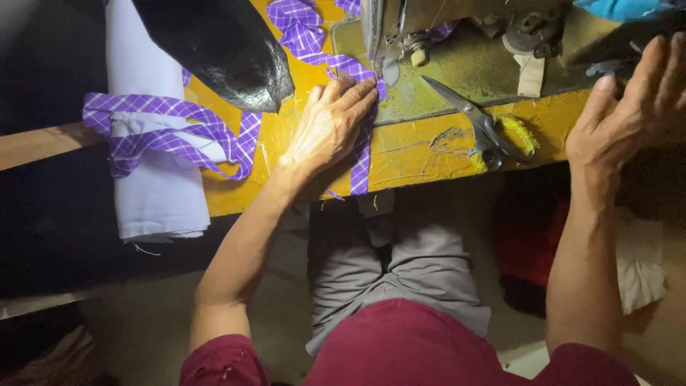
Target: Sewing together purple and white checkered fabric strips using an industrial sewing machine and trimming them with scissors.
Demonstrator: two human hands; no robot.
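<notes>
left hand (330,129) fingers flat on checked purple strip (361,164) | right hand (629,107) fingers spread, empty

Yellow worn tabletop (421,154), paint cracked and scuffed, lit warm from above. Wooden rail (36,143) juts out at left into deep shadow. Pale lilac cloth (153,186) draped over table's left end. Below, dusty concrete floor (286,300), dim. Red bundle (525,236) and white cloth (639,261) lie on floor at right. Far left near black.
</notes>
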